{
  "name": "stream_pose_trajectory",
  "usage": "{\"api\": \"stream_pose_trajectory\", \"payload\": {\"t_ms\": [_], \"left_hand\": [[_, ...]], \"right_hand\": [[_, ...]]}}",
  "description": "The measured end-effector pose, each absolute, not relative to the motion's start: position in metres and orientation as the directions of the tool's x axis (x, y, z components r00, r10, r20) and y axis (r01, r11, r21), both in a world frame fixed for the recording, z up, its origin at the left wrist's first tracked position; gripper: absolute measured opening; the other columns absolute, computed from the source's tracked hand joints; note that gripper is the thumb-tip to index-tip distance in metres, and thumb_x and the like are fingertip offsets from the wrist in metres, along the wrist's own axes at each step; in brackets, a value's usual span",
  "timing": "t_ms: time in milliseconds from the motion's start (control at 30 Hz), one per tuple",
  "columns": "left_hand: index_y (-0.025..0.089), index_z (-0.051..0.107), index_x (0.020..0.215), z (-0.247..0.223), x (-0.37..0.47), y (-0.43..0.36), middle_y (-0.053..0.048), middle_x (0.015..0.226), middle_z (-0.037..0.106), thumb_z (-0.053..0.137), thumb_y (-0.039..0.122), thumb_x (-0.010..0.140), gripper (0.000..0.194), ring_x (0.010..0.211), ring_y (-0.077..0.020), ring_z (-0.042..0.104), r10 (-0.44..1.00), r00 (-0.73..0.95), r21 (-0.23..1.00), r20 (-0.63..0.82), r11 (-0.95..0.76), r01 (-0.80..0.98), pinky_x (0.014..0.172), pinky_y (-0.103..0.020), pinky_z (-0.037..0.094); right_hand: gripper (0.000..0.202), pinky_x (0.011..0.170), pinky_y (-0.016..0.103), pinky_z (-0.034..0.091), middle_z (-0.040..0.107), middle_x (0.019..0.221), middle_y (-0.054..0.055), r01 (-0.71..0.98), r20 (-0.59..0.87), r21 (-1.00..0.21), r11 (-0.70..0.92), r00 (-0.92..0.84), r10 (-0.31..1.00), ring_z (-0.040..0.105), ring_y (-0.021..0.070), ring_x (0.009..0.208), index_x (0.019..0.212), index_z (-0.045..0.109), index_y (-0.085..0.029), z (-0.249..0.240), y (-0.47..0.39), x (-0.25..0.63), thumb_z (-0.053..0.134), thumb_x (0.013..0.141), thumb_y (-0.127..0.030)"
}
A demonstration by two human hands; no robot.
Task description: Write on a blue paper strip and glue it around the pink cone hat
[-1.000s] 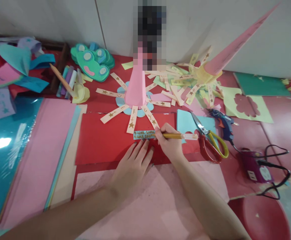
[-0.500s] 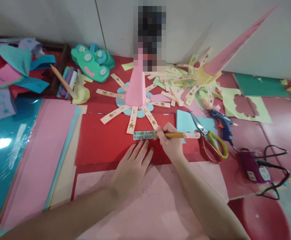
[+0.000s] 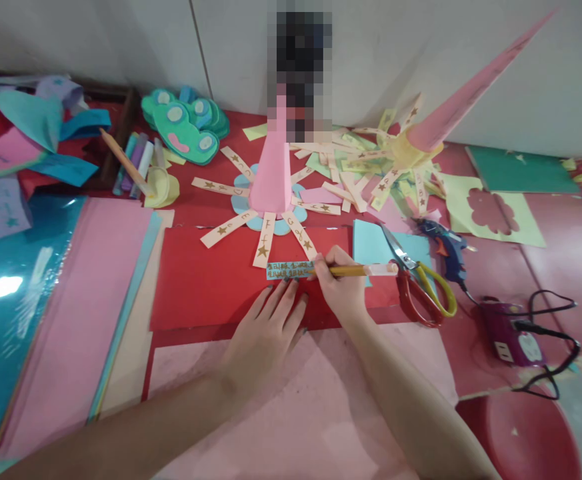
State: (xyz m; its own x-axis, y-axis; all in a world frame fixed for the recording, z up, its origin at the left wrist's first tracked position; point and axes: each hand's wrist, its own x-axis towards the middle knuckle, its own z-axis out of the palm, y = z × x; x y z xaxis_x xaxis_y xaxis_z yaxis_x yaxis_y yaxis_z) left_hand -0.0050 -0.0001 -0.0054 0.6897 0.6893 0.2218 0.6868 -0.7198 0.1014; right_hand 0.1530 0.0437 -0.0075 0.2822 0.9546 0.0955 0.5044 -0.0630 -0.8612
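Note:
A small blue paper strip (image 3: 287, 269) with two lines of gold writing lies on a red sheet (image 3: 211, 287). My left hand (image 3: 273, 317) rests flat with fingers spread, its fingertips at the strip's lower edge. In my right hand (image 3: 343, 283) is a gold pen (image 3: 353, 271), its tip at the right part of the strip. Just beyond stands a pink paper cone (image 3: 272, 173) on a blue scalloped base, ringed by cream strips with letters and stars; the strip lettered F (image 3: 263, 243) reaches close to the blue one.
Scissors (image 3: 413, 267) lie on light blue paper to the right, near a glue gun (image 3: 445, 247) and a purple power block (image 3: 511, 333) with black cables. Colored sheets (image 3: 91, 287) are stacked left. Green frog cutouts (image 3: 185, 127) and a second pink cone (image 3: 471, 93) are behind.
The writing on the blue strip's second line extends slightly further right. My right hand and the pen have shifted only slightly; my left hand stays in place.

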Motion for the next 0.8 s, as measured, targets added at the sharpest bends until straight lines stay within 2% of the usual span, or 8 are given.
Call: {"api": "stream_pose_trajectory", "payload": {"t_ms": [367,567,800], "left_hand": [[0.011,0.055,0.12,-0.0028,-0.0047,0.0003,-0.014,0.126,0.056,0.034,0.023,0.093,0.036,0.116,-0.0259,0.053,0.694,0.687,0.121,0.214,-0.717,0.686,0.097,-0.041,0.041],[0.009,0.055,0.12,-0.0031,-0.0047,0.0001,-0.015,0.127,0.056,0.037,0.023,0.092,0.036,0.115,-0.0273,0.053,0.69,0.692,0.12,0.214,-0.721,0.682,0.096,-0.042,0.042],[0.011,0.054,0.121,-0.0026,-0.0048,0.0003,-0.015,0.128,0.055,0.034,0.023,0.093,0.037,0.117,-0.0257,0.052,0.696,0.69,0.13,0.199,-0.716,0.686,0.097,-0.042,0.042]], "right_hand": [[0.032,0.042,0.02,0.03,0.03,0.044,-0.009,0.487,0.097,-0.872,-0.048,0.269,0.958,0.038,0.0068,0.039,0.054,0.025,-0.022,-0.0037,0.0437,0.152,0.047,0.076,-0.024],[0.032,0.043,0.021,0.03,0.032,0.044,-0.008,0.473,0.078,-0.879,-0.066,0.278,0.957,0.037,0.0068,0.04,0.054,0.028,-0.022,-0.0048,0.0437,0.1526,0.047,0.079,-0.028],[0.032,0.043,0.021,0.032,0.034,0.042,-0.008,0.456,0.07,-0.887,-0.071,0.284,0.956,0.043,0.0078,0.04,0.054,0.027,-0.022,-0.0037,0.0441,0.1526,0.047,0.078,-0.025]]}}
